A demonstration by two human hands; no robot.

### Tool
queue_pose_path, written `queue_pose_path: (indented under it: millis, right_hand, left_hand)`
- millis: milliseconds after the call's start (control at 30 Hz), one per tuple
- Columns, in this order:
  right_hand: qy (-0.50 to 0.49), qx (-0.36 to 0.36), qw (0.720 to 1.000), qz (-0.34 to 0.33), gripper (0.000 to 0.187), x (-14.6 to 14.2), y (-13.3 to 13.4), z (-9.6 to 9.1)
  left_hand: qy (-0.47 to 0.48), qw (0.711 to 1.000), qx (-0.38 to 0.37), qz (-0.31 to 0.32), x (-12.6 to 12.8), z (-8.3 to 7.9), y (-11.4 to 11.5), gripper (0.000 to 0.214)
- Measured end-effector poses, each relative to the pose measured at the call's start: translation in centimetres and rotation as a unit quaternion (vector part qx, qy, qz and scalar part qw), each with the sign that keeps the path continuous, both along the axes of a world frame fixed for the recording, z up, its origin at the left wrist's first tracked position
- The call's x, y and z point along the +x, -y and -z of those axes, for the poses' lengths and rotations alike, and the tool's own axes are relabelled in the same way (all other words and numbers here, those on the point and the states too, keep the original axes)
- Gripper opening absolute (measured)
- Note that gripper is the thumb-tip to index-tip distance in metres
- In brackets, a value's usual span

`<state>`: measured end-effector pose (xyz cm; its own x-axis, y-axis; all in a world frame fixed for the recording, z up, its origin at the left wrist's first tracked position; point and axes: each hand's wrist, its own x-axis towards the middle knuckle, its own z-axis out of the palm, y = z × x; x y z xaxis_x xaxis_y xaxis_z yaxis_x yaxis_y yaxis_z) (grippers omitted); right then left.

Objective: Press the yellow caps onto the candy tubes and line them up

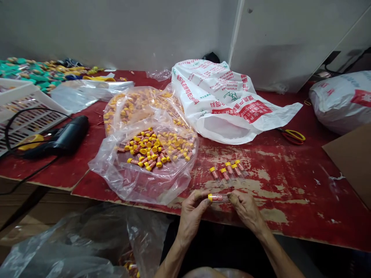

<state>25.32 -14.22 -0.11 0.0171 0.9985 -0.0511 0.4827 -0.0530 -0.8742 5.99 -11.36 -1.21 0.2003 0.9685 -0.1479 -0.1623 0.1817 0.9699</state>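
Between my two hands, near the table's front edge, lies a small clear tube (218, 198) with a yellow cap and a red-and-white printed wrap. My left hand (193, 210) pinches its capped end. At the other end, the fingers of my right hand (247, 210) are closed on the clear part. Just beyond my hands several similar capped tubes (228, 170) lie side by side, yellow caps pointing away. To the left, an open clear plastic bag (139, 185) spills a heap of yellow-capped tubes (152, 150).
A white woven sack (220, 100) with red print lies behind the tubes, with yellow-and-red handled scissors (294, 136) beside it. On the left are a black corded tool (68, 135) and a white basket (31, 112). A cardboard piece (350, 162) stands at right.
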Motion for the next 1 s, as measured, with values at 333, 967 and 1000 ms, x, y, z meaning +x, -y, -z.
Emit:
queue_pose_path:
  millis: [333,967,1000]
  right_hand:
    - [-0.004,-0.016,1.0,0.023,0.053,0.0,0.2,0.3]
    - [0.022,0.004,1.0,-0.021,0.032,-0.9,0.5,-0.1]
    - [0.03,0.003,0.999,-0.013,0.04,-1.0,0.4,-0.1]
  left_hand:
    - [-0.001,1.0,0.003,0.013,0.0,-0.2,0.4,0.018]
    - [-0.017,1.0,0.019,-0.01,-0.4,-0.4,-0.2,0.021]
    - [-0.017,1.0,0.022,-0.008,-0.4,-0.4,-0.3,0.021]
